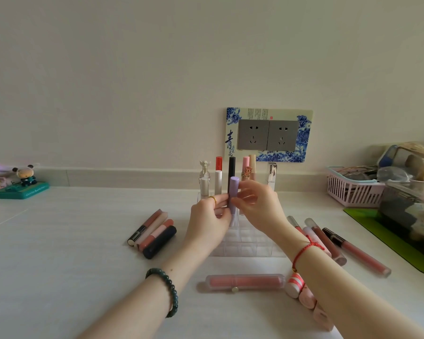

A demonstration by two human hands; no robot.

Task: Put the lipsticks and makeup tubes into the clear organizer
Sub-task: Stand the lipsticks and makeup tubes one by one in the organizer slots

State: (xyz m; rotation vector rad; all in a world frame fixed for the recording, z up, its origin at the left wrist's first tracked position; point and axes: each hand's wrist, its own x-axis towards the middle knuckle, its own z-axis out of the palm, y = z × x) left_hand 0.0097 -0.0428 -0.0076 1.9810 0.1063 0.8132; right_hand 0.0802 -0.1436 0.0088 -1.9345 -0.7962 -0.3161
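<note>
Nearest on the desk [71, 241], a long pink case [242, 282] is lying crosswise, and just beside it a few short pink tubes [295, 285], one striped, are poking out from under the right forearm. Further in, four tubes [154, 232] are lying side by side to the left of the clear organizer [250, 243], while several longer gloss tubes [348, 248] are lying fanned out on its right. Above the organizer both hands are gripping one purple tube [233, 194] and holding it upright. The left hand [207, 220] is pinching its lower part, and the right hand [260, 209] is curling its fingers against the other side. The tube's lower end is hidden by the fingers, so whether it is sitting in a slot is unclear. In the back row more tubes are standing upright: a black one [232, 167], a white one [218, 182], a red-capped one [218, 162] and others. Beyond them a socket panel [268, 135] is showing on the wall. A pink basket [353, 192] is sitting far right and a small toy figure [25, 176] far left.
</note>
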